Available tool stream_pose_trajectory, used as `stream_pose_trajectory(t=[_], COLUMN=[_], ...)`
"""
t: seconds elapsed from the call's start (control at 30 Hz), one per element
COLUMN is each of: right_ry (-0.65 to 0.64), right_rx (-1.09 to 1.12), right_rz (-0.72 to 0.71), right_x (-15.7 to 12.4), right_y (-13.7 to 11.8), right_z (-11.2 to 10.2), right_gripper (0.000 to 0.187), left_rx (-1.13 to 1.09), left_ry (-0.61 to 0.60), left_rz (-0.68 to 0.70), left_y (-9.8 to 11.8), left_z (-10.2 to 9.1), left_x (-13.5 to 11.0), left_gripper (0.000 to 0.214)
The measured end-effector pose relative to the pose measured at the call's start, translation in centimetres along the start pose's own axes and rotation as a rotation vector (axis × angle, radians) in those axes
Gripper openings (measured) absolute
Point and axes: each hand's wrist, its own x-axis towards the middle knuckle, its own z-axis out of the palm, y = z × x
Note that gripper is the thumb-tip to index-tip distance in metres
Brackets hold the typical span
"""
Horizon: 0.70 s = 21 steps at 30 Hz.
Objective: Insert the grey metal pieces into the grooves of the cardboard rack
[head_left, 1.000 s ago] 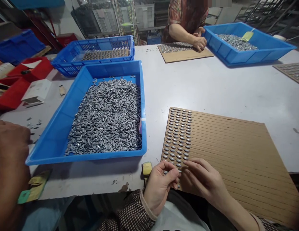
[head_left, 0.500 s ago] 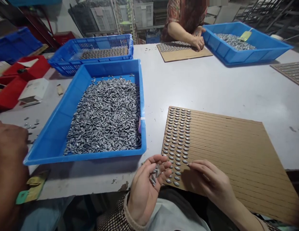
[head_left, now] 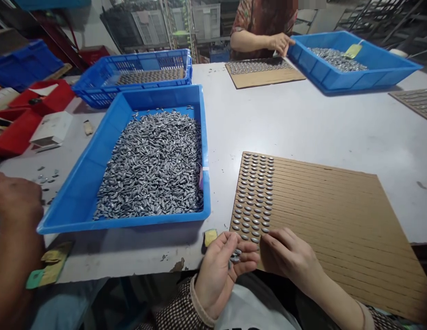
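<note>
My left hand (head_left: 220, 271) is cupped palm up by the board's near left corner, with several small grey oval metal pieces (head_left: 235, 256) in its fingers. Beside it, my right hand (head_left: 296, 259) has thumb and fingers pinched together, low over the ridged cardboard board (head_left: 323, 220). Whatever lies between those fingertips is hidden. Columns of the same oval pieces (head_left: 256, 183) lie in the grooves along the board's left side. To the left, a blue tray (head_left: 207, 192) holds a large heap of these grey pieces.
Across the table (head_left: 268, 119) a co-worker's hand (head_left: 281, 44) touches a second blue tray (head_left: 357, 80), near another filled board (head_left: 264, 82). Another person's arm (head_left: 15, 206) rests at left. A blue basket (head_left: 130, 89) and red bins (head_left: 44, 98) stand behind. A yellow scrap (head_left: 210, 237) lies near my left hand.
My left hand has moved right, closer to my right hand, uncovering the yellow scrap. My right hand has shifted slightly left. The co-worker's hand has lifted from the far board to the tray's edge.
</note>
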Motion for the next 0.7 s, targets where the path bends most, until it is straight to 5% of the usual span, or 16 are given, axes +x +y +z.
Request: stream_pose_trajectory(t=[0.23,0.47,0.7], right_ry=[0.016,0.046,0.097], right_rx=[0.084,0.627,0.662], right_rz=[0.083,0.334,0.277], right_x=[0.2,2.1,2.8], right_y=[-0.1,-3.5,-5.0], right_z=[-0.3,-2.4,-2.1], right_gripper=[0.026,0.016,0.023], left_rx=[0.058,0.058,0.04], left_ry=[-0.029,-0.106,-0.148], left_rz=[0.046,0.074,0.085], left_y=[-1.2,-1.6,-2.2], left_z=[-0.3,0.0,0.2], left_x=[1.1,1.4,1.2], left_gripper=[0.038,0.036,0.025])
